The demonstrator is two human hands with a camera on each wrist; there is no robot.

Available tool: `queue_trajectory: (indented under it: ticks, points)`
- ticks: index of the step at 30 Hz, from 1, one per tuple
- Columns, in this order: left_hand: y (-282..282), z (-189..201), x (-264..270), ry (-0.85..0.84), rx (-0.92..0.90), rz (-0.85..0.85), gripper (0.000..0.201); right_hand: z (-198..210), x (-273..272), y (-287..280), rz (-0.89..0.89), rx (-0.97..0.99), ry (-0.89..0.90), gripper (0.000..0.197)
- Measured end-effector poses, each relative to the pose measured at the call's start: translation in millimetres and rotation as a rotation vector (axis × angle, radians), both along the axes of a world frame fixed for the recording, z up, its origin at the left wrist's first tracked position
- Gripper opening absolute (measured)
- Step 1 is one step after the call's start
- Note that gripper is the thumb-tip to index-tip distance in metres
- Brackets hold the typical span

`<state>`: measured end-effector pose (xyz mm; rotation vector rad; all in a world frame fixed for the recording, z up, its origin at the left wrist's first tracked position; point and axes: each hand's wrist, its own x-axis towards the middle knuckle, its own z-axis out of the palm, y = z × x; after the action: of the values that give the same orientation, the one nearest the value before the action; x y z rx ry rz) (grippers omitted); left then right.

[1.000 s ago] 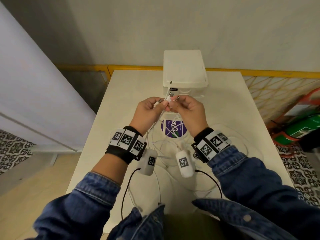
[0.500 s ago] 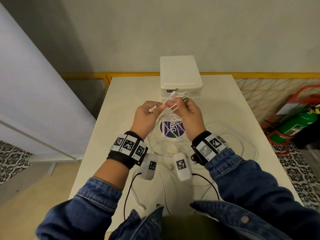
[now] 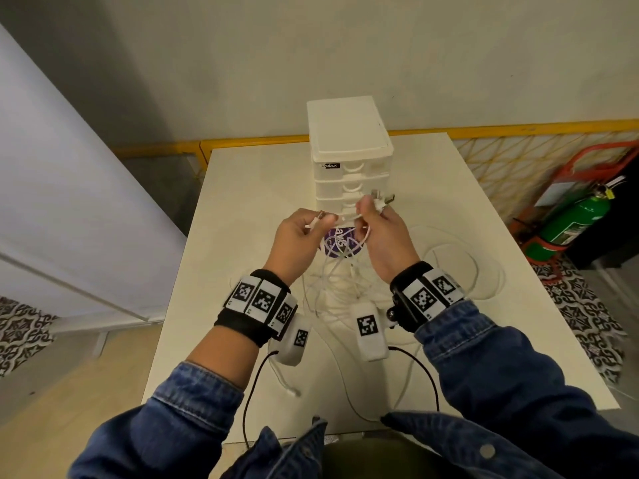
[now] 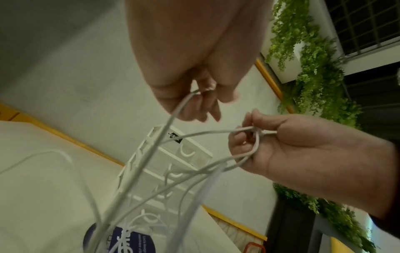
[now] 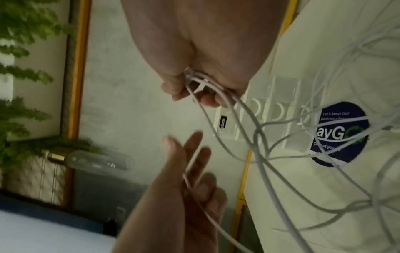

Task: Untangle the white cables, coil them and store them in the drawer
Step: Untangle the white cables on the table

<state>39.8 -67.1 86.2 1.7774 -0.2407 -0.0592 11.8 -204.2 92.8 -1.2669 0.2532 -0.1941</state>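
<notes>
While both hands hover above the worktop (image 3: 242, 188), I see my left hand (image 3: 294, 242) pinching 1 cable end, its plug poking out toward 1 o'clock past the thumb. From the left wrist camera, that strand runs out between thumb and curled fingers (image 4: 194, 106) and drops down to the tangle. My right hand (image 3: 383, 236) grips a bunch of plug ends at its top, metal tips pointing to 2 o'clock; the wrist views show several strands gathered under its curled fingers (image 5: 207, 97), 1 looped round them.

Most of the cables (image 3: 345, 285) hang from both hands in a loose tangle and spread on the worktop at 6 o'clock from the hands, with wide loops trailing out to 3 o'clock of the right wrist. 1 free plug end lies near the worktop's near edge, at 7 o'clock from the tangle.

At 12 o'clock from the hands stands the drawer unit (image 3: 349, 157), white, its drawers all closed. A round purple sticker (image 3: 337, 242) sits on the worktop below and between the hands, partly covered by strands. A green extinguisher (image 3: 574, 219) stands on the floor at 3 o'clock.
</notes>
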Motion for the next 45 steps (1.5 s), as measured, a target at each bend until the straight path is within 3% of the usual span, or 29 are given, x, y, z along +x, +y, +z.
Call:
queue_trajectory:
  ticks: [4,6,10,13,19,23,26,28,32,35,40,43,45]
  points:
    - [4.7,7.4,5.9,-0.023,-0.007,0.101,0.027,4.4,-0.2,-19.1,-0.068,0.085,-0.075,0.020]
    - [1.3,17.8,6.6,-0.016,-0.062,0.094,0.029,7.3,-2.2,-23.1,-0.005,-0.021,-0.119,0.019]
    - [-20.7,40.0,2.7,-0.005,-0.110,-0.001,0.027,6.4,-3.1,-20.6,0.172,-0.412,-0.128,0.016]
    - [-36.2,48.2,-1.0,0.082,-0.151,-0.049,0.026,10.3,-1.7,-22.6,0.267,-0.515,-0.139,0.011]
    - [-56.2,49.4,-5.3,0.147,-0.081,-0.146,0.019,13.8,-8.7,-28.7,0.373,-0.417,-0.131,0.021]
    - [-59.7,46.2,-3.4,0.178,-0.076,-0.171,0.047,14.2,-5.7,-33.2,0.340,-0.277,-0.032,0.011]
    - [-62.5,43.9,-3.1,0.133,-0.048,-0.172,0.057,14.7,-1.4,-39.2,0.388,-0.262,0.027,0.024]
    - [-64.5,42.8,-2.6,0.032,0.068,-0.195,0.049,16.2,-1.1,-42.6,0.463,-0.309,-0.033,0.032]
    - [-66.0,32.5,0.8,-0.203,0.414,-0.089,0.030,12.5,2.7,-49.3,0.533,-0.323,-0.029,0.083]
    - [-66.7,36.0,-2.2,-0.080,0.224,-0.167,0.016,14.6,3.7,-52.9,0.537,-0.370,-0.004,0.090]
    - [-65.4,42.9,1.1,-0.022,0.184,-0.214,0.012,11.6,6.2,-52.2,0.526,-0.374,0.054,0.113]
    - [-64.6,41.4,2.0,-0.053,0.124,-0.169,0.015,8.7,10.5,-53.5,0.512,-0.374,0.020,0.109]
    - [-65.7,41.4,1.4,-0.042,0.049,-0.134,0.014,7.4,12.1,-53.5,0.494,-0.356,-0.008,0.096]
